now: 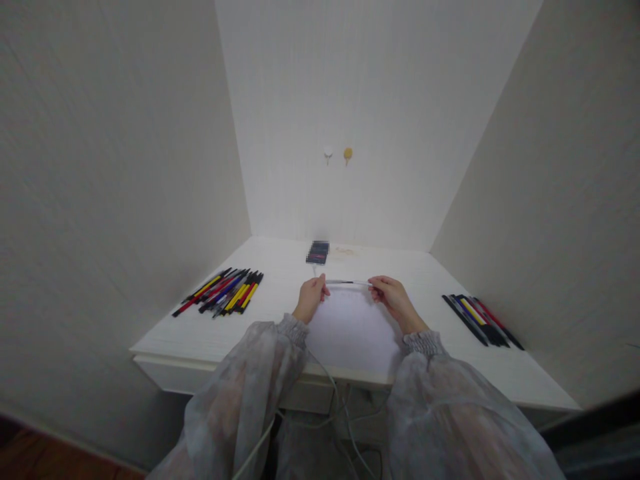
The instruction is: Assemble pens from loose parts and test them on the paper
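Note:
My left hand [311,297] and my right hand [393,299] are both closed, pinching opposite ends of a slim, whitish, pen-like rod [345,282] with a dark middle part. It lies level between them, and its exact kind is too small to make out. Under it is a white sheet [353,330] on the white desk [280,287]. Just beyond my left hand, a white cord shows beside a dark, pixelated flat object [318,252].
Many coloured pens [227,291] lie in a pile at left; a smaller row of pens [483,320] lies at right. Walls enclose the desk on three sides. White and yellow hooks [348,154] are on the back wall. Pale cables [345,413] hang below the front edge.

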### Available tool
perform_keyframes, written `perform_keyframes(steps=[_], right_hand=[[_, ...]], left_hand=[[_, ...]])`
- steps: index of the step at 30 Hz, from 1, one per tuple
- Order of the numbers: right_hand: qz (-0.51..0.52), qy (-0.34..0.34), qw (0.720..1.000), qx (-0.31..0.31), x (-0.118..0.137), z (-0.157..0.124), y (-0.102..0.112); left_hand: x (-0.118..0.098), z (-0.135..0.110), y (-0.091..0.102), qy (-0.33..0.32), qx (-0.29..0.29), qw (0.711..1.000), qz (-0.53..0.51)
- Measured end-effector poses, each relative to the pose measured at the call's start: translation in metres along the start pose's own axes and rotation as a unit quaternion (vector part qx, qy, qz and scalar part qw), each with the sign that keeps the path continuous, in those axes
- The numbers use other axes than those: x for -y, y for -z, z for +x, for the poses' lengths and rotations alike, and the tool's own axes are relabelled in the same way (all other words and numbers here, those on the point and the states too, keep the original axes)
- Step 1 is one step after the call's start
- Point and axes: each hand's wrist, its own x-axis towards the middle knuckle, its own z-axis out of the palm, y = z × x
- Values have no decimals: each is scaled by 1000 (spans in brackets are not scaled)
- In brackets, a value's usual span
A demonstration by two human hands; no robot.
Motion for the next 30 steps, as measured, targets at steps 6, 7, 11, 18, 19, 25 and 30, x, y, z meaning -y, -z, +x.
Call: perform_keyframes(steps=[6,7,11,18,19,25,30], right_hand=[[68,31,996,-57,4,2,5],[85,29,994,-64,4,3,7],[137,42,984,-109,3,9,15],[223,71,954,-186,0,18,33],[231,58,955,-177,-1,18,34],[166,-25,982,-86,-8,18,30],[137,-8,988,-77,-15,17,26]], left_hand=[[1,0,2,-6,-10,1000,-10],[1,0,2,-7,-11,1000,-15],[3,1,3,-6,-8,999,-38],[3,0,4,-25,33,994,-97],[3,0,4,-21,39,994,-103],[-2,-3,3,-7,71,991,-115],[-5,-5,3,4,98,987,-127]])
